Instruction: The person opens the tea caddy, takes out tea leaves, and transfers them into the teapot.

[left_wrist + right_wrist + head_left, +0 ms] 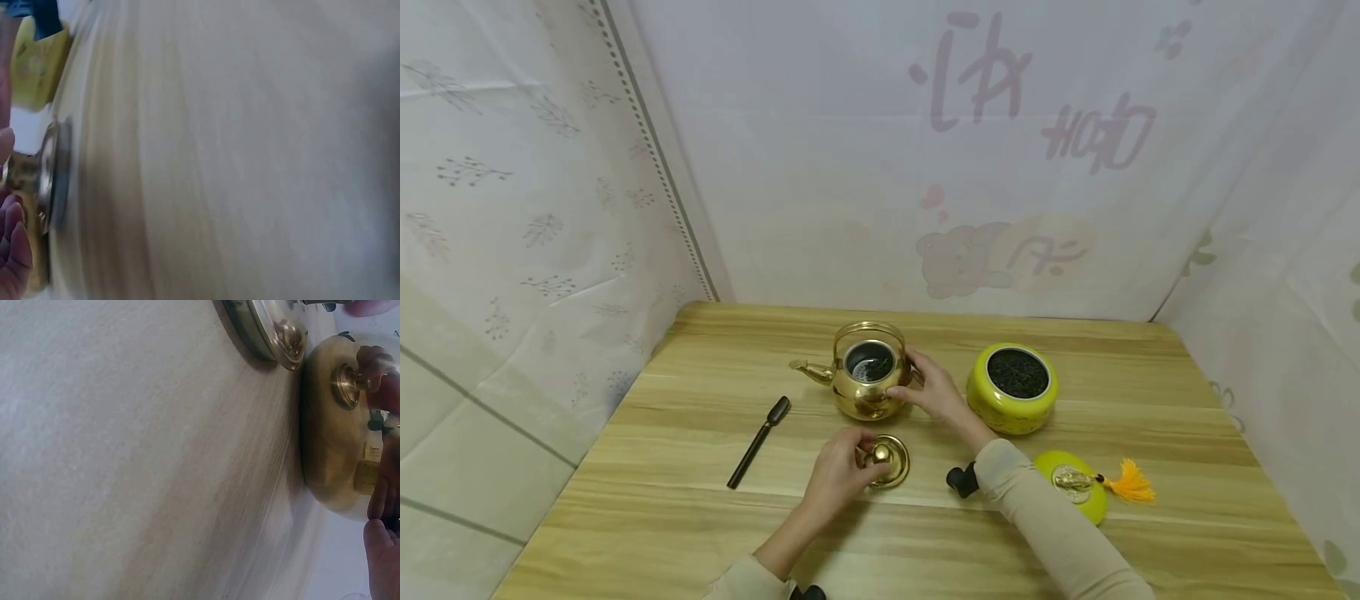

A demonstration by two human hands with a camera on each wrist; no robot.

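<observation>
Two hands are seen on one wooden table (647, 517): one left hand (838, 473) and one right hand (934, 390). One golden teapot (867, 375) is counted, with one golden lid (889, 460) lying apart from it. One yellow jar (1012, 387) filled with dark tea leaves is counted, and one yellow jar lid (1075, 485) bearing one orange tassel (1129, 482). One dark scoop (758, 442) is found. Lids thus number two, and open vessels two.

Brass teapot (340, 425) stands on the wooden table (125, 456) — lid (275, 328) just beside.
</observation>
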